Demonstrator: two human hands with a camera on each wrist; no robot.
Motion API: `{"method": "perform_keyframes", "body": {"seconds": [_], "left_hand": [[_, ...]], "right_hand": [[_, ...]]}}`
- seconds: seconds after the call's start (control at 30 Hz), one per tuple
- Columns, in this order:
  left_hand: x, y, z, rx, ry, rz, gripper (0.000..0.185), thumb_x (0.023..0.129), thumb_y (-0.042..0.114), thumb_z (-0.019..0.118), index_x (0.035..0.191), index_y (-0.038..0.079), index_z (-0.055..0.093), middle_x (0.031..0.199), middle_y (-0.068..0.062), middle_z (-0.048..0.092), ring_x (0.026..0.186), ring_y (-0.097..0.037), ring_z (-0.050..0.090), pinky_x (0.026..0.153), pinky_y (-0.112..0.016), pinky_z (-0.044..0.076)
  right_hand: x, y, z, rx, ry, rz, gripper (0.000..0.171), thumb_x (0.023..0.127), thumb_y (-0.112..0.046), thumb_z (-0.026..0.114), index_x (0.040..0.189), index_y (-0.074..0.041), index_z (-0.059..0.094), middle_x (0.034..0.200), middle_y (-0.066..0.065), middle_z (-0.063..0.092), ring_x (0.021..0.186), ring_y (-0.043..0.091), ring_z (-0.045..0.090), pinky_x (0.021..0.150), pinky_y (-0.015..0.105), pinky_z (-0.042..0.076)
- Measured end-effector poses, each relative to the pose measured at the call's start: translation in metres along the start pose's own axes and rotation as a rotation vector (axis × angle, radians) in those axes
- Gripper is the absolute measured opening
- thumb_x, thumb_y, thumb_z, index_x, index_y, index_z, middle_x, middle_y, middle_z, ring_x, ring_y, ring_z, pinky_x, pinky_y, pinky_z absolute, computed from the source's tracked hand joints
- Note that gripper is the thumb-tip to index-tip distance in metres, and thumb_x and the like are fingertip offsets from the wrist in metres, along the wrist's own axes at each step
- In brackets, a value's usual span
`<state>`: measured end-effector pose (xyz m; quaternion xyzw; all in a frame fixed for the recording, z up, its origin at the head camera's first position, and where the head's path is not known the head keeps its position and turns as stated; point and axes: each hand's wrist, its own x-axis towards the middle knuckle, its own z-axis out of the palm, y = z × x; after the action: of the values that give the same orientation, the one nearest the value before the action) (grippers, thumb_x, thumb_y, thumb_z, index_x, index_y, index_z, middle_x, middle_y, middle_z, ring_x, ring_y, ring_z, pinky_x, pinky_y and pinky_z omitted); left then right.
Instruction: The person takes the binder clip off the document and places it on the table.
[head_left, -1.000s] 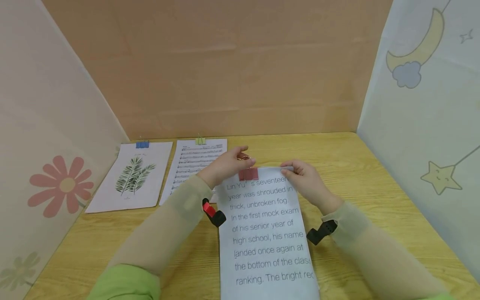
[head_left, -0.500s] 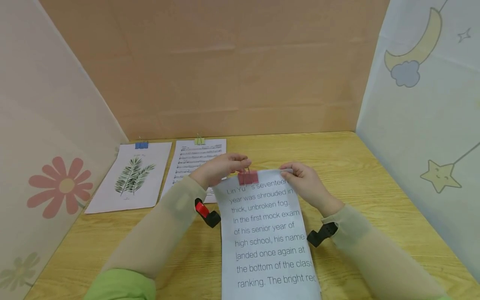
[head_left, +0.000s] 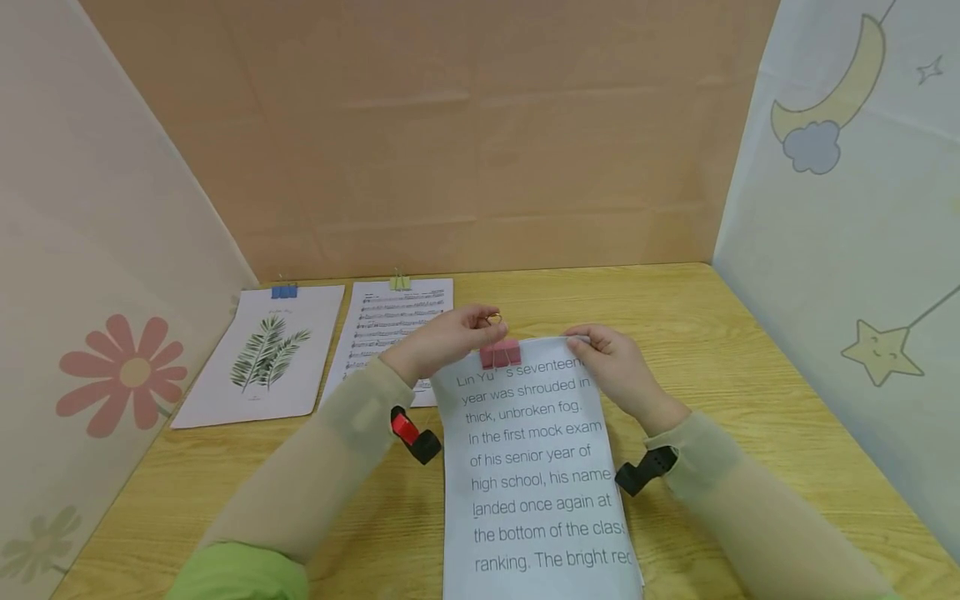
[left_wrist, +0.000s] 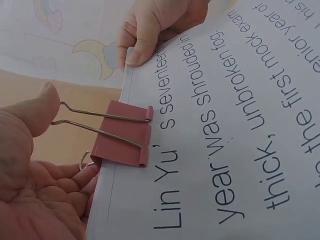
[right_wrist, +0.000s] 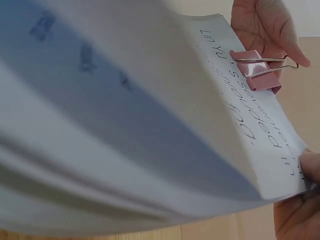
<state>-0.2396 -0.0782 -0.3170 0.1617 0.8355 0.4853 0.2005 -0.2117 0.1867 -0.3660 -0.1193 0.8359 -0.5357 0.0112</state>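
A stack of white sheets with large printed text (head_left: 536, 467) lies lengthwise on the wooden table (head_left: 750, 358), its top edge lifted. A pink binder clip (head_left: 500, 354) bites the top edge left of centre. My left hand (head_left: 483, 325) pinches the clip's wire handles; in the left wrist view the thumb (left_wrist: 35, 115) meets the front handle of the clip (left_wrist: 125, 140) and the fingers lie behind the paper. My right hand (head_left: 585, 340) pinches the stack's top right corner, thumb on top (left_wrist: 142, 50). The right wrist view shows the stack (right_wrist: 150, 125) edge-on with the clip (right_wrist: 257, 70).
At the back left lie a leaf print (head_left: 262, 354) held by a blue clip (head_left: 284, 291) and sheet music (head_left: 390, 321) held by a green clip (head_left: 400, 283). A cardboard wall (head_left: 450, 125) closes the back; decorated panels stand left and right.
My left fingers have shifted on the clip's wire handles, which dipped toward the paper and stand raised again. The stack and my right hand have barely moved.
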Motion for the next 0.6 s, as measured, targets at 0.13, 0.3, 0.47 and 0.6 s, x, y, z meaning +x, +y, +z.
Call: {"method": "perform_keyframes", "body": {"seconds": [0.13, 0.3, 0.47, 0.6], "left_hand": [[-0.001, 0.002, 0.0, -0.008, -0.005, 0.006, 0.066, 0.095, 0.04, 0.059, 0.148, 0.008, 0.035, 0.126, -0.003, 0.054, 0.121, -0.021, 0.047, 0.106, -0.043, 0.036], [-0.002, 0.003, 0.006, -0.037, 0.033, -0.005, 0.06, 0.096, 0.038, 0.058, 0.146, 0.009, 0.04, 0.137, -0.003, 0.052, 0.127, -0.019, 0.048, 0.108, -0.043, 0.035], [-0.002, 0.003, 0.013, -0.003, 0.081, 0.015, 0.057, 0.097, 0.036, 0.057, 0.145, 0.011, 0.041, 0.128, -0.001, 0.057, 0.119, -0.017, 0.053, 0.104, -0.041, 0.039], [-0.002, 0.002, 0.018, 0.034, 0.116, 0.025, 0.055, 0.098, 0.036, 0.055, 0.146, 0.013, 0.041, 0.123, 0.0, 0.056, 0.114, -0.017, 0.054, 0.101, -0.04, 0.042]], "right_hand": [[0.0, 0.001, -0.002, 0.0, -0.001, 0.003, 0.038, 0.098, -0.038, 0.053, 0.119, -0.007, 0.062, 0.102, 0.009, 0.069, 0.083, 0.021, 0.067, 0.07, 0.031, 0.054], [-0.001, 0.001, -0.003, -0.007, 0.001, -0.005, 0.036, 0.098, -0.036, 0.055, 0.118, -0.007, 0.062, 0.103, 0.009, 0.07, 0.085, 0.02, 0.067, 0.073, 0.03, 0.053], [-0.003, -0.002, -0.003, 0.013, 0.011, 0.008, 0.036, 0.099, -0.034, 0.054, 0.118, -0.004, 0.062, 0.104, 0.011, 0.069, 0.085, 0.02, 0.067, 0.072, 0.03, 0.053], [-0.004, -0.004, -0.002, 0.022, 0.02, 0.002, 0.035, 0.099, -0.032, 0.054, 0.117, -0.003, 0.062, 0.103, 0.013, 0.069, 0.084, 0.021, 0.067, 0.071, 0.03, 0.054]]}}
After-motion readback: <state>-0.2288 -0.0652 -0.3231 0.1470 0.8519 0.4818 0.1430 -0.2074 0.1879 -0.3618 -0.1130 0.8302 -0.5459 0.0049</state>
